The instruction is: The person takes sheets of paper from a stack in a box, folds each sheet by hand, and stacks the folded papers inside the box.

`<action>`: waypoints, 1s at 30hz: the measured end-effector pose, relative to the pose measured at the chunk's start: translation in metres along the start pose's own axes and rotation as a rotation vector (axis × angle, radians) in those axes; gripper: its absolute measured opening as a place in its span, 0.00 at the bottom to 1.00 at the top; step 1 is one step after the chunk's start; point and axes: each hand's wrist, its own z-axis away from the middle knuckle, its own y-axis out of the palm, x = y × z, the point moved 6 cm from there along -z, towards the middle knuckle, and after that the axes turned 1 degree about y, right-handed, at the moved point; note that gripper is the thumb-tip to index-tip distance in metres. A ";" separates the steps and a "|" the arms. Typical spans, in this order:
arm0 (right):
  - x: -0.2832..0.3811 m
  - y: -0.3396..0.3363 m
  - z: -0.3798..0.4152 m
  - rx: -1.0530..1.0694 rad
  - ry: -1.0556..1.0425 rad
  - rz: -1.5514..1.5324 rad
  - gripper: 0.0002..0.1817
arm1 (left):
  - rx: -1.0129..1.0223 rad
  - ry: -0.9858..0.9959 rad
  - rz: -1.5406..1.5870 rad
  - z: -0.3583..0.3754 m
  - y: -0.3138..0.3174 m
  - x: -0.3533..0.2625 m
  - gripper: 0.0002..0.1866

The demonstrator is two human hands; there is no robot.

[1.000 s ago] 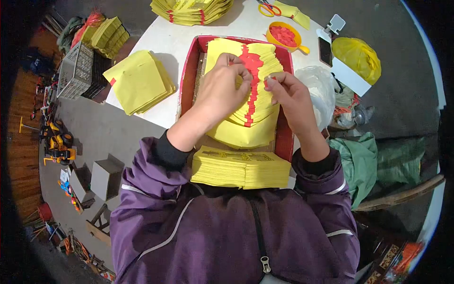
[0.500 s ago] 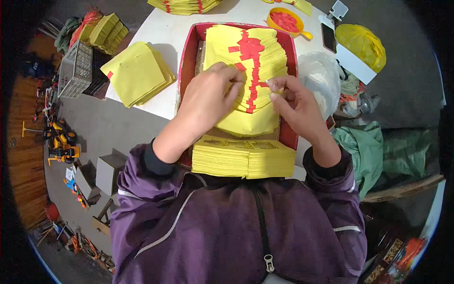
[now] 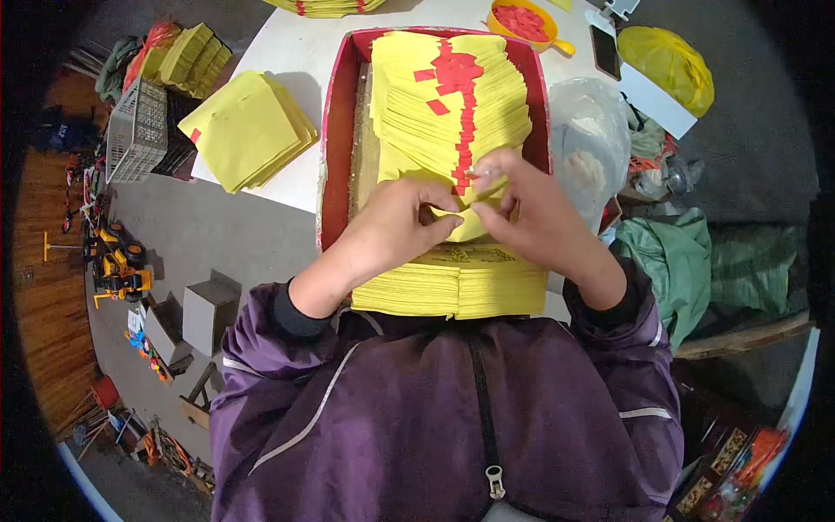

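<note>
Fanned yellow paper sheets (image 3: pixel 417 113) lie in a red-walled box (image 3: pixel 337 157), with a line of small red paper pieces (image 3: pixel 458 74) down their middle. At the near end of the pile, my left hand (image 3: pixel 391 226) pinches the edge of a yellow sheet (image 3: pixel 468 228) between thumb and fingers. My right hand (image 3: pixel 535 213) is closed on the same sheet's lifted part, just below the last red pieces. Directly in front of my body is a thick, two-part stack of printed yellow paper (image 3: pixel 448 291), partly under my wrists.
On the white table (image 3: pixel 278 52) are a yellow paper stack (image 3: pixel 248 130) at left and an orange bowl of red pieces (image 3: pixel 522 22). A phone (image 3: pixel 604 52), a clear plastic bag (image 3: pixel 591 143) and a yellow bag (image 3: pixel 665 70) are at right. A grey crate (image 3: pixel 137 130) stands beyond the left edge.
Both hands have moved down and closer together at the near end of the pile. A sheet's edge there is now lifted between them. The view has shifted slightly.
</note>
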 end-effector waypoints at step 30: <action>0.015 0.014 0.015 0.077 0.093 0.208 0.18 | -0.049 0.012 -0.053 0.016 0.000 -0.018 0.06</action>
